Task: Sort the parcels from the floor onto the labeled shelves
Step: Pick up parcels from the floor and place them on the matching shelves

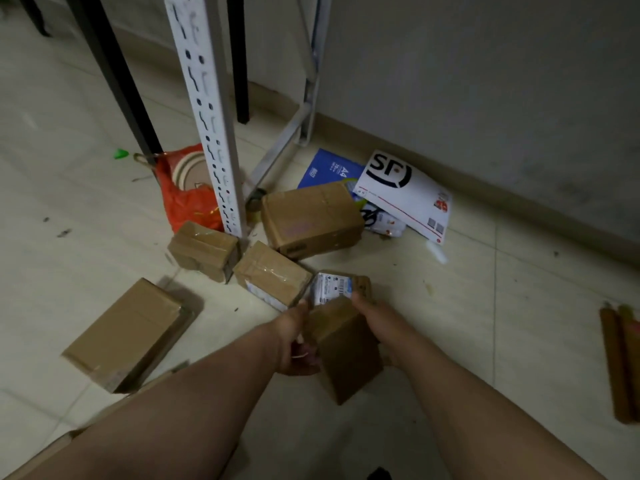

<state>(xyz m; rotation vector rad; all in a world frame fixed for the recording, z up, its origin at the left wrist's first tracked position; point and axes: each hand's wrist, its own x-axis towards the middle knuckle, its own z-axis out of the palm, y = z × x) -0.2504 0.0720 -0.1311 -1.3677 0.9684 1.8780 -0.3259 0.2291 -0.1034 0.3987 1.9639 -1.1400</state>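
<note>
Through the head camera I look down on a pale tiled floor, scuffed and dotted with scraps, where it meets a grey wall along a low skirting. A white perforated shelf upright stands on the tiles left of centre, with black legs behind it.

Parcels lie scattered around its foot. A flat cardboard box lies at lower left, well apart from the post. A large carton sits just right of the upright, and behind it a white SF envelope overlaps a blue A4 paper pack near the wall. A red plastic bag slumps behind the post. Two taped boxes lie in front, one against the upright's base and the other just beside it. Brown tubes lie at the far right edge.

In the foreground I see both forearms reaching in, and a small brown carton is held between the hands, just in front of the nearer taped box. Its white shipping label is on the far end. The left hand grips the carton's left side, fingers curled beneath. The right hand clasps the right side, thumb on the label's edge.
</note>
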